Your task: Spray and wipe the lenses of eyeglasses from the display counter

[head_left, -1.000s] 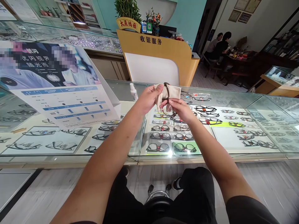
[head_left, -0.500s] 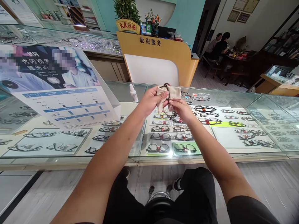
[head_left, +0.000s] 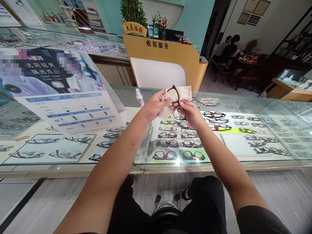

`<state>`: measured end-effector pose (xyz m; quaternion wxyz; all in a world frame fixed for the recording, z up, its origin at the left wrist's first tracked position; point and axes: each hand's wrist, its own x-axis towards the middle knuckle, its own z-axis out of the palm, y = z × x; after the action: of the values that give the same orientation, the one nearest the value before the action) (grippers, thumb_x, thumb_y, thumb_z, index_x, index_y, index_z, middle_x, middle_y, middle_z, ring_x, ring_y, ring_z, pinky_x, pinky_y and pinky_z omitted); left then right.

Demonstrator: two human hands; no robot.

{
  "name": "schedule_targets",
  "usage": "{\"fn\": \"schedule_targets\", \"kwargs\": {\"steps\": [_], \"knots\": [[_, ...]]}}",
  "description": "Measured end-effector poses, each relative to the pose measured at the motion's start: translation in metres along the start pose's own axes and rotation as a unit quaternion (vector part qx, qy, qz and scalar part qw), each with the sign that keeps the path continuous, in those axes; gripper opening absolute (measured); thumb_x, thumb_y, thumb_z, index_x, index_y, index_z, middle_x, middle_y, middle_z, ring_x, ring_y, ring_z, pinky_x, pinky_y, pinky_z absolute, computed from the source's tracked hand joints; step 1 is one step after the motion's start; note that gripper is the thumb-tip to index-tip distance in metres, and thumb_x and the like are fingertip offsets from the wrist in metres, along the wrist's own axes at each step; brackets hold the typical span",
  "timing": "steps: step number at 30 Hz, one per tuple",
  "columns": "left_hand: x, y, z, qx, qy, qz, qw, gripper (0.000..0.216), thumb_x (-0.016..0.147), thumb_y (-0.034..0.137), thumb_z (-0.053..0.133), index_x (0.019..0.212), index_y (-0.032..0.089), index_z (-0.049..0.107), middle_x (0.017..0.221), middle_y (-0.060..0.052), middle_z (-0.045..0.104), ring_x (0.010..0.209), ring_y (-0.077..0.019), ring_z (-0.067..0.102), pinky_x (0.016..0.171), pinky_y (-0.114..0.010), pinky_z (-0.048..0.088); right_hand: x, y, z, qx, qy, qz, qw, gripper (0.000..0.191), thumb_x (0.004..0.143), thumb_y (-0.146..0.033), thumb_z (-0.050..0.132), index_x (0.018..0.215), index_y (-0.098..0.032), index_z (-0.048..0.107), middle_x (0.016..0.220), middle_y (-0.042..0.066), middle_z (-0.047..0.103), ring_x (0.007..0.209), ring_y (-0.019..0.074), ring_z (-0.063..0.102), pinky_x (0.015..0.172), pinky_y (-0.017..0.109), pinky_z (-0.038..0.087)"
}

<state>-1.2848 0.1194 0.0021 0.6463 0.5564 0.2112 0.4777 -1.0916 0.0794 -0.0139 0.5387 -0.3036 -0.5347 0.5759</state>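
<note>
I hold a pair of dark-framed glasses (head_left: pixel 177 104) upright above the glass counter. My left hand (head_left: pixel 154 106) pinches a beige cleaning cloth (head_left: pixel 185 92) against the upper lens. The fingers of my right hand (head_left: pixel 192 113) are closed on the frame by the lower lens. Both hands meet at the glasses, just over the display of several spectacle frames.
A glass display counter (head_left: pixel 234 162) holds rows of glasses. A small white spray bottle (head_left: pixel 138 97) stands left of my hands. A large poster board (head_left: pixel 58 91) leans at left. A yellow cashier desk (head_left: pixel 168 61) is behind. Two people sit at a table (head_left: pixel 229 48) far right.
The glasses have tilted and lifted slightly, showing more of the upper rim over the cloth. My left thumb has slid along the cloth. My right hand has shifted a little right.
</note>
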Motion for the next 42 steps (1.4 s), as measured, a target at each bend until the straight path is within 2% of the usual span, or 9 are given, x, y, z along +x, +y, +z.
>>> {"fn": "schedule_targets", "kwargs": {"steps": [3,9,14,18,22,28,36,39,42], "knots": [[0.001,-0.004,0.004,0.012,0.026,0.028,0.999,0.059,0.063,0.043,0.113,0.099,0.018,0.073,0.075,0.003,0.070,0.057,-0.0093,0.061,0.056,-0.022,0.055,0.001,0.009,0.002,0.002,-0.004,0.011,1.000,0.046,0.072,-0.065,0.099,0.083,-0.023,0.084,0.086,0.005,0.079,0.078,0.0178,0.059,0.073,0.032,0.048],[0.006,-0.009,0.008,0.007,0.097,0.043,0.994,0.062,0.076,0.066,0.104,0.078,0.019,0.064,0.067,0.004,0.062,0.054,-0.0098,0.060,0.052,-0.023,0.055,0.001,0.022,0.002,-0.042,0.002,0.010,0.999,0.042,0.076,-0.063,0.095,0.083,-0.023,0.085,0.079,0.001,0.070,0.072,0.0151,0.050,0.072,0.033,0.042],[0.003,0.002,-0.001,-0.023,0.047,-0.015,0.999,0.050,0.089,0.055,0.098,0.085,0.017,0.066,0.071,-0.001,0.069,0.059,-0.0140,0.068,0.060,-0.027,0.062,-0.003,0.006,0.006,-0.022,0.012,0.011,1.000,0.044,0.075,-0.064,0.095,0.086,-0.024,0.085,0.088,0.004,0.078,0.076,0.0175,0.055,0.074,0.034,0.047],[-0.001,0.004,0.000,-0.022,0.001,-0.012,1.000,0.054,0.071,0.040,0.111,0.101,0.016,0.072,0.076,0.001,0.072,0.058,-0.0111,0.064,0.058,-0.023,0.057,-0.003,0.004,0.008,0.017,0.010,0.009,1.000,0.046,0.073,-0.065,0.098,0.088,-0.024,0.084,0.087,0.005,0.079,0.083,0.0198,0.062,0.076,0.032,0.050],[0.000,-0.005,0.014,-0.010,0.071,0.031,0.997,0.058,0.066,0.045,0.113,0.094,0.018,0.071,0.072,0.005,0.065,0.055,-0.0067,0.056,0.054,-0.020,0.051,0.000,0.014,0.006,0.009,0.008,0.012,1.000,0.045,0.073,-0.065,0.099,0.085,-0.024,0.083,0.088,0.003,0.077,0.078,0.0169,0.057,0.075,0.032,0.049],[0.006,-0.011,0.023,-0.001,0.172,0.016,0.985,0.057,0.092,0.067,0.091,0.079,0.021,0.060,0.062,0.006,0.055,0.048,-0.0074,0.052,0.047,-0.019,0.046,-0.003,0.020,0.009,-0.039,0.010,0.016,0.999,0.046,0.075,-0.066,0.095,0.088,-0.023,0.087,0.087,0.002,0.073,0.074,0.0150,0.050,0.074,0.033,0.046],[0.016,-0.005,-0.001,-0.039,0.207,0.003,0.978,0.054,0.094,0.071,0.087,0.095,0.020,0.070,0.085,-0.005,0.079,0.087,-0.0216,0.082,0.080,-0.032,0.069,-0.005,0.003,0.002,-0.032,0.013,-0.051,0.998,0.039,0.087,-0.064,0.092,0.097,-0.027,0.086,0.107,0.003,0.083,0.080,0.0167,0.058,0.075,0.033,0.046],[0.019,0.000,-0.017,-0.004,0.211,-0.005,0.977,0.056,0.093,0.073,0.086,0.099,0.020,0.074,0.089,-0.009,0.082,0.099,-0.0281,0.084,0.088,-0.038,0.070,-0.009,-0.012,-0.007,-0.180,0.034,-0.137,0.974,0.040,0.100,-0.068,0.080,0.103,-0.028,0.083,0.115,0.006,0.086,0.094,0.0235,0.066,0.087,0.039,0.051],[0.017,0.007,-0.033,0.047,0.215,-0.012,0.975,0.051,0.094,0.069,0.088,0.096,0.020,0.075,0.081,-0.008,0.079,0.097,-0.0296,0.084,0.085,-0.037,0.069,-0.011,-0.020,-0.014,-0.399,0.049,-0.246,0.882,0.042,0.111,-0.066,0.063,0.109,-0.028,0.082,0.120,0.010,0.086,0.111,0.0308,0.068,0.104,0.049,0.052]]}}
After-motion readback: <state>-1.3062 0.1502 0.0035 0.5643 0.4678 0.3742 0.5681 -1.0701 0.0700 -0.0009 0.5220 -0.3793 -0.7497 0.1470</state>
